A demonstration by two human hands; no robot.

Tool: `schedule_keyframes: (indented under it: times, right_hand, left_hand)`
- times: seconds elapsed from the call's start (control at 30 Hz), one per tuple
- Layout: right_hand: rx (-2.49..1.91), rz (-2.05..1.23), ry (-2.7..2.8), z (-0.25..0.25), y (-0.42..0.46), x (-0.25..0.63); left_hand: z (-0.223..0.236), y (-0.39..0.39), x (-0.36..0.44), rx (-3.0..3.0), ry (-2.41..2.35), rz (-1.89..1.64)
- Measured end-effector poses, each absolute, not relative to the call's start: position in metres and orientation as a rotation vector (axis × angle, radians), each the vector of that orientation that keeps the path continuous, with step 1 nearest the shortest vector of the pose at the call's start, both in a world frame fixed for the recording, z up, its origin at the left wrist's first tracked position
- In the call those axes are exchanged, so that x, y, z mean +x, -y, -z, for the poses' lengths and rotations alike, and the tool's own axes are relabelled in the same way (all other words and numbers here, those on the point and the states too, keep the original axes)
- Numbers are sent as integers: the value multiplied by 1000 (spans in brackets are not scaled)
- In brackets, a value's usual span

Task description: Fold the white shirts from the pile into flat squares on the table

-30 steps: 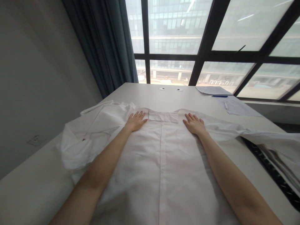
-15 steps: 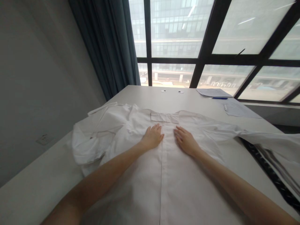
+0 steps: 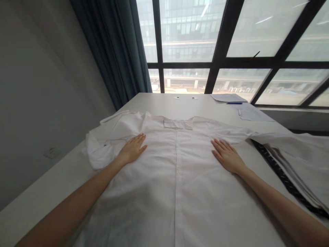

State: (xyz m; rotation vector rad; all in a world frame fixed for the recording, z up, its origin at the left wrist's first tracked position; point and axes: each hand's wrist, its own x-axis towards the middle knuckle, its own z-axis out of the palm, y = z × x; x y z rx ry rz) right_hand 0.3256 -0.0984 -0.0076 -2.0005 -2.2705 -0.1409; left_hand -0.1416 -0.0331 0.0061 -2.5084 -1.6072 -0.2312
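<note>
The left hand (image 3: pixel 133 149) is open, with its palm down and the thumb a little apart from the fingers; it rests on the white shirt (image 3: pixel 154 178), near the bunched sleeve (image 3: pixel 101 149) at the left side of the view; the right hand (image 3: pixel 228 156) is also open and palm down, its fingers slightly spread, and it touches the shirt near its other side edge; both hands lie flat on the cloth, well apart from each other, with the button placket (image 3: pixel 177 164) between them. The shirt is spread on the white surface (image 3: pixel 156 104), its collar (image 3: pixel 178 124) at the far end and its lower part toward the person.

I count one shirt; two small white oval pieces (image 3: pixel 194 98) with dark spots, near the far edge; two visible areas of paper (image 3: pixel 223 98), but I cannot tell how many sheets they have; one blue pen (image 3: pixel 234 103); one small white object (image 3: pixel 240 112) on the nearer paper.

The other sleeve (image 3: pixel 240 134) stretches to the right and covers a part of a black patterned item (image 3: pixel 285 181), so its full form is hidden; behind the surface are a dark blue curtain (image 3: pixel 120 44) and a black-framed window (image 3: pixel 189 34).
</note>
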Motion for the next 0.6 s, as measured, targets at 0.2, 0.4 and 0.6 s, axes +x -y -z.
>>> schedule_keyframes:
  times: [0.2, 0.4, 0.6]
  right_hand:
    - [-2071, 266, 2142, 6, 131, 340]
    - [-1623, -42, 2390, -4, 179, 252]
    - [-1615, -78, 2539, -1, 220, 247]
  left_hand:
    - [-15, 62, -125, -2496, 1564, 332]
    - [-11, 127, -56, -2752, 1323, 294]
    - [-7, 159, -81, -2781, 1368, 106]
